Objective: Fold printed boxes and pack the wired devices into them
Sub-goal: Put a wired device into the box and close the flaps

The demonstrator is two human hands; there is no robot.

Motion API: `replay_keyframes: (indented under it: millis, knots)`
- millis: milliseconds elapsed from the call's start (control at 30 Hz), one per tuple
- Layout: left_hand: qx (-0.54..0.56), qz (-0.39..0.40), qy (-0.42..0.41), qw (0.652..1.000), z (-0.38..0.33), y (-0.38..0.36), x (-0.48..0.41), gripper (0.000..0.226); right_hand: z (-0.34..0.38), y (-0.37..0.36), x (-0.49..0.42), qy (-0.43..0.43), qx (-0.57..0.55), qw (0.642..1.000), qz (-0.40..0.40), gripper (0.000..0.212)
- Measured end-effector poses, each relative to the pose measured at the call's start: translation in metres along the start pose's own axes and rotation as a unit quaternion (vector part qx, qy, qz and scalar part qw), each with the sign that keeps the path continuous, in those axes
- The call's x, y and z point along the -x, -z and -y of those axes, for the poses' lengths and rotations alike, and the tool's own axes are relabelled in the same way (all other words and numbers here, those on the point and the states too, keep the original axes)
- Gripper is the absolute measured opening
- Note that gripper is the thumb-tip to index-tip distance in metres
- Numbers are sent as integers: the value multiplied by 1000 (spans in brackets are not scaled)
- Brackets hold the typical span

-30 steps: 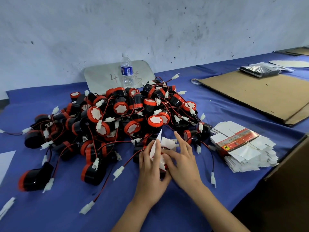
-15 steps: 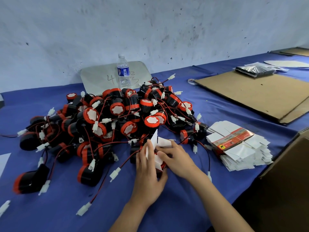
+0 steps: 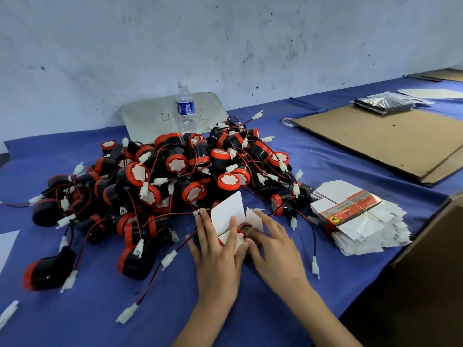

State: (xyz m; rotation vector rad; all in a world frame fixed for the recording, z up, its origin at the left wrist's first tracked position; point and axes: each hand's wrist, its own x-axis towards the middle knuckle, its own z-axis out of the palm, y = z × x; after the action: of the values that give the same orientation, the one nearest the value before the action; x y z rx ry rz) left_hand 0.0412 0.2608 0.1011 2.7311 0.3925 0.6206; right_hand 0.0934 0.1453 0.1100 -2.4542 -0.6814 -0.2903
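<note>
Got my left hand [image 3: 218, 254] gripping the open box [image 3: 226, 212], right hand [image 3: 274, 246] relaxed, straight fingers pushing a wired device [image 3: 242, 231] in.

1. The half-folded box [image 3: 226, 214], white inside with red print at its lower edge, stands low in the centre of the frame with its flaps raised. The left hand [image 3: 215, 249] holds it and the right hand [image 3: 273, 244] presses at its mouth.
2. One red-rimmed device [image 3: 241, 231] sits partly inside that mouth.
3. The pile of wired devices [image 3: 175, 176] fills the centre-left: black bodies, red caps with white faces, and red and black wires ending in white connectors.
4. The stack of flat boxes [image 3: 355, 219], white with a red printed band, lies right of centre.
</note>
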Motion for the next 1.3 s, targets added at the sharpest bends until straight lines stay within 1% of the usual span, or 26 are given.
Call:
replay_keyframes:
  millis: [67,133,267,400,500,600,700,800,900,967,1000,1067,1100,1133,1167,1200,1233,1267,1300]
  knots:
    - [-1,-2,9,1000,0,-2,4,67,0,-2,1,36,-23,997,-58,17]
    - [14,4,5,1000,3,-7,7,55,-5,-6,4,58,-31,994,-91,12]
    - [57,13,-19,998,7,-10,7,56,-12,-10,7,72,-55,991,-97,12]
    - [84,7,-32,996,4,-7,9,48,-14,-9,7,122,-47,984,-119,17]
    - [113,-1,-14,994,6,-8,8,44,-18,-6,10,163,-65,979,-101,18]
    - [113,-46,8,992,3,-7,8,43,-16,-1,13,182,-86,978,-47,31]
    - [106,-106,6,989,-2,-7,11,36,-10,1,14,141,-124,982,-19,41]
    - [175,-131,0,976,-4,-6,11,30,-6,0,15,92,-166,981,-45,51]
    - [197,-122,-54,971,-2,-6,12,32,-6,-5,15,70,-172,976,-112,49]
    - [192,-99,-95,972,-3,-6,12,38,-6,-4,10,9,-243,960,-137,44]
    - [191,-86,-105,972,-3,-5,11,38,-7,-2,5,-28,-290,947,-137,40]
    - [193,-74,-110,972,-3,-5,10,29,-8,6,-7,-93,-400,904,-118,29]
    - [198,-71,-108,972,-3,-5,9,25,-9,11,-14,-111,-434,887,-110,30]
    - [208,-65,-105,970,-3,-5,8,24,-11,17,-21,-115,-440,885,-102,35]
    - [220,-59,-103,968,-2,-5,7,26,-11,23,-28,-106,-414,899,-91,32]
    - [231,-53,-105,966,-1,-6,6,28,-9,28,-34,-88,-389,914,-70,24]
    - [237,-49,-109,964,0,-6,5,30,-6,31,-40,-74,-380,921,-31,17]
    - [239,-44,-113,964,1,-7,5,31,-4,33,-45,-61,-382,922,12,18]
    - [239,-41,-115,963,1,-8,4,32,-1,34,-48,-53,-390,918,50,24]
